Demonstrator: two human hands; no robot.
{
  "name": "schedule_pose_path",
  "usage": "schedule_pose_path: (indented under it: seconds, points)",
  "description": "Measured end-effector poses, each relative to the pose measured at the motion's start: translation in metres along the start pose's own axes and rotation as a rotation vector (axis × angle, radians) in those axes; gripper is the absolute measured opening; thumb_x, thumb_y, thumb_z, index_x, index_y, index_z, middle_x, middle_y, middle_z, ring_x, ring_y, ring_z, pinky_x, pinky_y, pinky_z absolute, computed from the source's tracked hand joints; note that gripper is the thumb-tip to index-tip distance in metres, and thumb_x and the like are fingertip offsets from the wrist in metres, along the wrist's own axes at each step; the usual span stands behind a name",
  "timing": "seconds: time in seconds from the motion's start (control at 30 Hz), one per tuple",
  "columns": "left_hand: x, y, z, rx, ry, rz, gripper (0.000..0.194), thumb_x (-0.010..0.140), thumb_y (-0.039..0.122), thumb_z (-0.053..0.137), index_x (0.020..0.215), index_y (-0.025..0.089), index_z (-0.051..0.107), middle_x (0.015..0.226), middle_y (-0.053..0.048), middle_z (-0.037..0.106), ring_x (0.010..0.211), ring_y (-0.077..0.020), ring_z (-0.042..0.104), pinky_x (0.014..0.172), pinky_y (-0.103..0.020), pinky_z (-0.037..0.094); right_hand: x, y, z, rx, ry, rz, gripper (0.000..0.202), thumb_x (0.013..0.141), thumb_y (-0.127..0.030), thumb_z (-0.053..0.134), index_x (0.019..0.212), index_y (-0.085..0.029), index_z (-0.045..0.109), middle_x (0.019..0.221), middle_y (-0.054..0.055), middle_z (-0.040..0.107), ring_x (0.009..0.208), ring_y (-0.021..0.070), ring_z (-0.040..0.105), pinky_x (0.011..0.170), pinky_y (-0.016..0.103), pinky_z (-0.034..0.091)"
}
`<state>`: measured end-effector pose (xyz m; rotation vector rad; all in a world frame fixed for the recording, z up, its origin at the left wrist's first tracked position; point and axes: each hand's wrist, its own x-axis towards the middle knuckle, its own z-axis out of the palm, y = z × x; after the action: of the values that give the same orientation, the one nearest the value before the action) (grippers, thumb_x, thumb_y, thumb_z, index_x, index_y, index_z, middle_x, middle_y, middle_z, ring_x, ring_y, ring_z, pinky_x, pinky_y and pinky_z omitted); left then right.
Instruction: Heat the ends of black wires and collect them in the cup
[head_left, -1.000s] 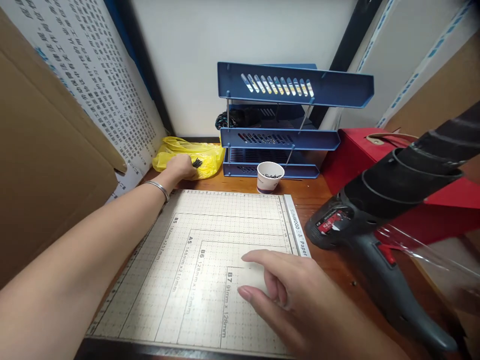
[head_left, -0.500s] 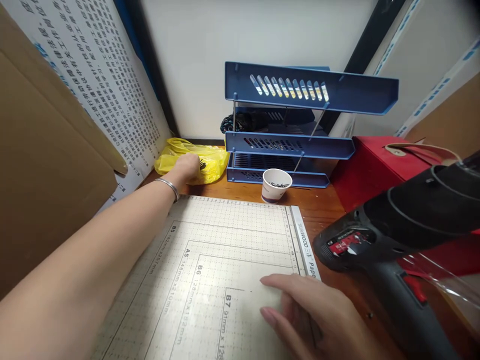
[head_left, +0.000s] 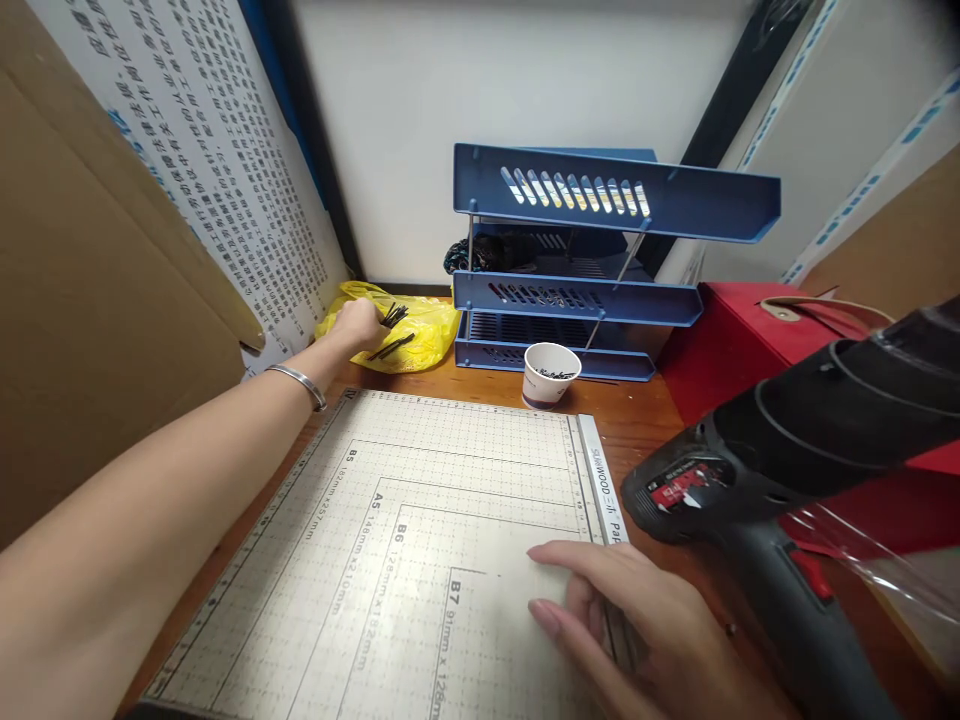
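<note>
My left hand (head_left: 360,325) reaches to the far left with its fingers closed on a bundle of thin black strips (head_left: 394,316), whose ends stick out to the right. Under it lies a crumpled yellow plastic bag (head_left: 431,335). Another few black strips (head_left: 393,347) rest on the bag just below the held ones. My right hand (head_left: 645,625) hovers over or rests on the right edge of a paper trimmer (head_left: 465,470), thumb and forefinger apart, nothing between them. Beyond the trimmer's far edge stands a paper cup (head_left: 551,376) with small black pieces inside.
A blue three-tier tray rack (head_left: 577,300) stands at the back, holding a dark bundle (head_left: 487,252). To the right are a black pistol-shaped power tool (head_left: 757,480) with a red trigger and a red box (head_left: 720,330). Cardboard (head_left: 97,250) walls the left side.
My left hand has moved slightly left, and more of the black strips now shows beside it. The view has shifted a little. My right hand keeps its pose.
</note>
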<state>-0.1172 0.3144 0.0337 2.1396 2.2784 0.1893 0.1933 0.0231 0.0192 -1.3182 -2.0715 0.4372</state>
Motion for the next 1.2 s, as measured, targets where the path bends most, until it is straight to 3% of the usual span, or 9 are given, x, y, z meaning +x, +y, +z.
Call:
schedule_pose_path:
  seconds: [0.1, 0.2, 0.37, 0.53, 0.63, 0.7, 0.8, 0.9, 1.2]
  points:
    - [-0.008, 0.006, -0.015, -0.015, -0.008, 0.019, 0.03, 0.096, 0.042, 0.064, 0.092, 0.013, 0.067, 0.086, -0.002, 0.067, 0.08, -0.0182, 0.065, 0.076, -0.034, 0.053, 0.003, -0.003, -0.006, 0.018, -0.005, 0.063, 0.015, 0.092, -0.033, 0.063, 0.102, -0.025, 0.072, 0.072, -0.003, 0.07, 0.063, 0.0121, 0.068, 0.063, 0.019, 0.056]
    - [-0.035, 0.02, -0.028, -0.057, 0.007, 0.121, 0.024, 0.094, 0.033, 0.062, 0.082, 0.014, 0.071, 0.071, -0.001, 0.063, 0.074, -0.0186, 0.062, 0.068, -0.029, 0.045, 0.005, -0.005, -0.005, 0.038, 0.03, 0.254, 0.021, 0.094, -0.041, 0.06, 0.094, -0.024, 0.073, 0.061, -0.003, 0.063, 0.052, 0.012, 0.062, 0.052, 0.02, 0.051]
    - [-0.117, 0.065, -0.035, -0.155, -0.062, 0.393, 0.02, 0.092, 0.025, 0.058, 0.084, 0.018, 0.075, 0.065, 0.001, 0.062, 0.065, -0.0158, 0.058, 0.06, -0.028, 0.036, 0.003, -0.003, 0.004, 0.101, 0.144, 0.482, 0.03, 0.089, -0.049, 0.061, 0.091, -0.022, 0.072, 0.059, -0.002, 0.059, 0.051, 0.0126, 0.056, 0.05, 0.025, 0.044]
    - [-0.204, 0.098, -0.03, -0.201, -0.229, 0.772, 0.019, 0.091, 0.011, 0.056, 0.081, 0.017, 0.071, 0.081, -0.005, 0.07, 0.074, -0.0183, 0.064, 0.068, -0.028, 0.043, -0.001, 0.009, -0.003, 0.074, -0.001, 0.47, 0.031, 0.082, -0.042, 0.068, 0.106, -0.023, 0.072, 0.064, -0.003, 0.061, 0.052, 0.0123, 0.052, 0.052, 0.026, 0.041]
    - [-0.236, 0.105, -0.028, -0.129, -0.32, 0.882, 0.018, 0.084, 0.002, 0.059, 0.085, 0.016, 0.07, 0.086, -0.007, 0.069, 0.078, -0.0215, 0.066, 0.066, -0.029, 0.046, -0.004, 0.011, -0.01, 0.047, -0.112, 0.448, 0.039, 0.079, -0.037, 0.073, 0.117, -0.025, 0.07, 0.068, -0.005, 0.061, 0.054, 0.0112, 0.048, 0.053, 0.026, 0.037]
    - [-0.247, 0.108, -0.028, -0.077, -0.381, 0.9, 0.02, 0.081, 0.0, 0.061, 0.087, 0.016, 0.071, 0.086, -0.007, 0.069, 0.078, -0.0228, 0.067, 0.064, -0.03, 0.046, -0.005, 0.011, -0.014, 0.041, -0.172, 0.452, 0.038, 0.08, -0.036, 0.073, 0.117, -0.026, 0.071, 0.069, -0.005, 0.059, 0.055, 0.011, 0.047, 0.053, 0.025, 0.035]
    - [-0.251, 0.113, -0.026, -0.022, -0.427, 0.904, 0.018, 0.081, 0.001, 0.061, 0.084, 0.016, 0.071, 0.083, -0.007, 0.068, 0.075, -0.0225, 0.067, 0.061, -0.031, 0.045, -0.005, 0.01, -0.018, -0.014, -0.216, 0.453, 0.022, 0.08, -0.032, 0.072, 0.101, -0.026, 0.075, 0.062, -0.005, 0.053, 0.054, 0.0109, 0.044, 0.051, 0.024, 0.031]
    - [-0.25, 0.115, -0.022, -0.08, -0.399, 0.875, 0.015, 0.087, 0.008, 0.06, 0.084, 0.017, 0.072, 0.082, -0.006, 0.068, 0.074, -0.0216, 0.066, 0.063, -0.031, 0.047, -0.003, 0.011, -0.02, -0.062, -0.249, 0.416, 0.012, 0.082, -0.03, 0.068, 0.089, -0.025, 0.078, 0.055, -0.004, 0.048, 0.051, 0.0107, 0.04, 0.049, 0.025, 0.027]
    - [-0.245, 0.11, -0.012, -0.221, -0.351, 0.83, 0.012, 0.091, 0.022, 0.063, 0.087, 0.019, 0.074, 0.087, -0.007, 0.068, 0.08, -0.0222, 0.066, 0.072, -0.033, 0.051, -0.002, 0.011, -0.018, -0.092, -0.203, 0.39, 0.016, 0.083, -0.031, 0.067, 0.091, -0.026, 0.08, 0.054, -0.004, 0.048, 0.051, 0.0114, 0.04, 0.049, 0.025, 0.028]
